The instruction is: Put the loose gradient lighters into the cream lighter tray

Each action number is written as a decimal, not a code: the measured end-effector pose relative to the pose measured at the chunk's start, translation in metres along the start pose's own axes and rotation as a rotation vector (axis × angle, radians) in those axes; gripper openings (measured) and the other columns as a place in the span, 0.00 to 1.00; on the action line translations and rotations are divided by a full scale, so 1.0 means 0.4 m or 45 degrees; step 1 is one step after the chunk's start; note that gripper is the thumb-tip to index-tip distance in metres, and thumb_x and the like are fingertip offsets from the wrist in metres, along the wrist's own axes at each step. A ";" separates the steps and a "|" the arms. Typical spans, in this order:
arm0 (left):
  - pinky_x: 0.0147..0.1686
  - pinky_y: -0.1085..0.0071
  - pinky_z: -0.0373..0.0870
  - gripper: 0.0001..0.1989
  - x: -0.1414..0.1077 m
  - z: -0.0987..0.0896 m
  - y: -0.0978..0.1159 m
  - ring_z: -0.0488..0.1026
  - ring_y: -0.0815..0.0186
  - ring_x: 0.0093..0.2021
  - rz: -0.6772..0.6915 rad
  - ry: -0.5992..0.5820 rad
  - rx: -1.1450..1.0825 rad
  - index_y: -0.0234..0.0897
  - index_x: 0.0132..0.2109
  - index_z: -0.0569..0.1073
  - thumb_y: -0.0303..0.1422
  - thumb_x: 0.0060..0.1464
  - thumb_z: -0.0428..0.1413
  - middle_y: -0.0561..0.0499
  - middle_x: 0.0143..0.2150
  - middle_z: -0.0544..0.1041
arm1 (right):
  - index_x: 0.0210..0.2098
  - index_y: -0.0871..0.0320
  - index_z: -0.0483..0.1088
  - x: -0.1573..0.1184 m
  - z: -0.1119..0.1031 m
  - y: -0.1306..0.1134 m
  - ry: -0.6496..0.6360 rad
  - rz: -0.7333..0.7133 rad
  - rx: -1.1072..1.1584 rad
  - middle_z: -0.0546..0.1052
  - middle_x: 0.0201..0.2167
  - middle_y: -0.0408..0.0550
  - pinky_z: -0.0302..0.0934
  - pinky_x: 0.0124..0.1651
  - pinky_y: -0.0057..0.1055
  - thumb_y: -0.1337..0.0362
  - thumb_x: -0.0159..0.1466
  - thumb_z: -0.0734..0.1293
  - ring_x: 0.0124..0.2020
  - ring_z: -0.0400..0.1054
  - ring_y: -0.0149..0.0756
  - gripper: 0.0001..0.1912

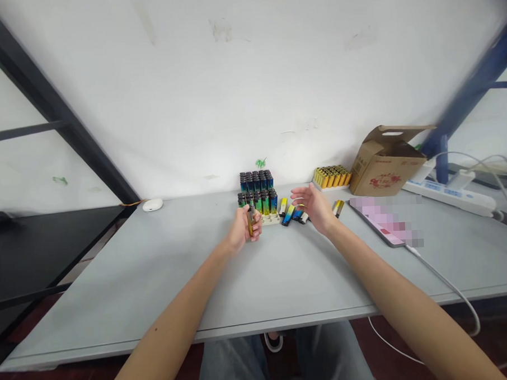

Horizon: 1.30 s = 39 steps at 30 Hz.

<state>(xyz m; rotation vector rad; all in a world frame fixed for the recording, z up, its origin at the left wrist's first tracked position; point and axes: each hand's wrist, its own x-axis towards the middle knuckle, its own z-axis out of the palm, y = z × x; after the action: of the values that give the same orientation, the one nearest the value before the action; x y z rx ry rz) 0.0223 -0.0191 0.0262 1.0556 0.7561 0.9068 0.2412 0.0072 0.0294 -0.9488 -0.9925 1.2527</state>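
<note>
My left hand (239,230) is closed around a yellow lighter (250,221), held upright just in front of a white tray (271,218). Coloured lighters (266,203) in green, yellow and blue stand in rows in that tray, with dark blue lighters (256,182) behind them. My right hand (315,207) hovers with fingers apart and nothing in it. Beneath and left of it lie several loose lighters, among them a blue-yellow lighter (288,215) and a white lighter (304,217). Two more loose lighters (338,208) lie to its right.
A tray of yellow lighters (332,176) stands by the wall, beside an open cardboard box (382,165). Farther right are a phone (376,221) on a white cable and a power strip (451,195). A white earbud case (152,205) lies at the left.
</note>
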 end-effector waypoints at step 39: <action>0.54 0.57 0.65 0.22 -0.007 -0.050 0.029 0.75 0.55 0.51 0.457 0.223 0.245 0.34 0.50 0.75 0.42 0.51 0.62 0.41 0.45 0.80 | 0.29 0.56 0.74 -0.001 -0.003 -0.021 0.108 -0.003 0.036 0.75 0.32 0.47 0.59 0.28 0.27 0.41 0.63 0.57 0.26 0.66 0.30 0.27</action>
<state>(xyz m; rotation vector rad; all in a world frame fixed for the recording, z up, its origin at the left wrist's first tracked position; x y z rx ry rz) 0.0008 -0.0114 0.0311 1.3202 0.8252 1.2637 0.2450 0.0063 0.0370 -0.9707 -0.9072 1.2112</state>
